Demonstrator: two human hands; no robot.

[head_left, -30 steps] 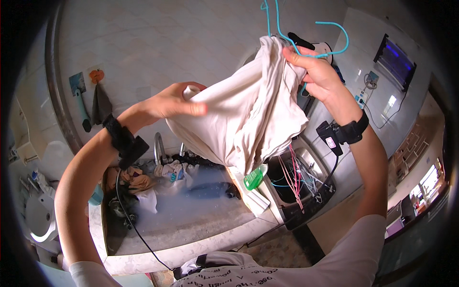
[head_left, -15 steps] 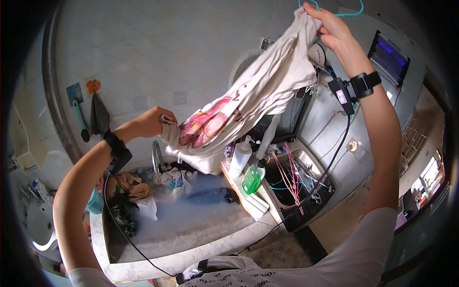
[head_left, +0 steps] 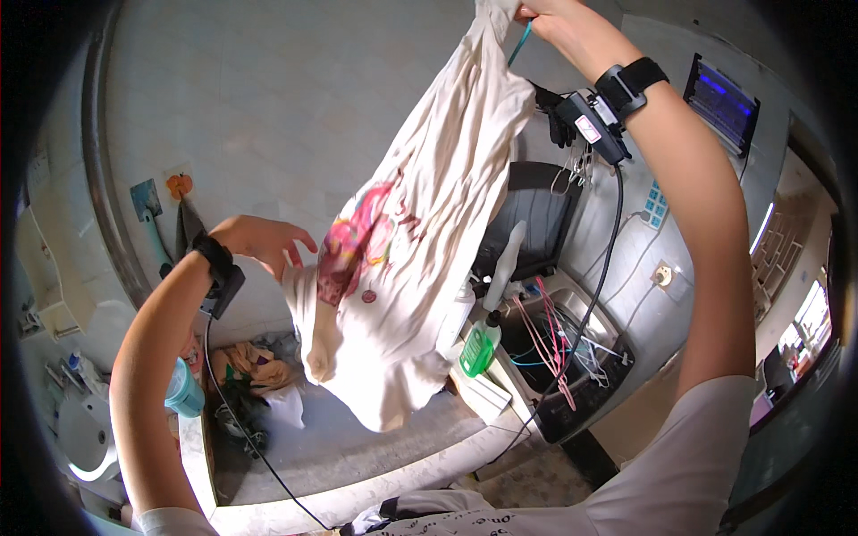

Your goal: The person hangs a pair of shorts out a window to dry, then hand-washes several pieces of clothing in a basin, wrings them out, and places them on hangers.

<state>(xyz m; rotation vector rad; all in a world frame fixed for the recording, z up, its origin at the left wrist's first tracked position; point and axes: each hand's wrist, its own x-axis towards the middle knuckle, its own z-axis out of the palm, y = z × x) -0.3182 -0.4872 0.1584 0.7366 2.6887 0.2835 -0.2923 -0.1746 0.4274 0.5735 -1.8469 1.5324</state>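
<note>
A cream T-shirt (head_left: 420, 241) with a pink and red print hangs from a teal hanger (head_left: 520, 42), of which only a short piece shows. My right hand (head_left: 559, 22) is raised to the top edge and grips the hanger and the shirt's neck. My left hand (head_left: 264, 241) is to the left of the shirt's sleeve, fingers spread, holding nothing and just apart from the cloth. Both wrists wear black straps with small devices.
Below is a grey stone basin (head_left: 357, 438) with a pile of clothes (head_left: 250, 375) at its left. A green bottle (head_left: 480, 348) stands by an open top-loading washing machine (head_left: 572, 357) holding coloured hangers. A tiled wall (head_left: 268, 107) is behind.
My right hand has lifted the hanger and shirt higher. My left hand has let go of the shirt, which now hangs down freely, its print in view.
</note>
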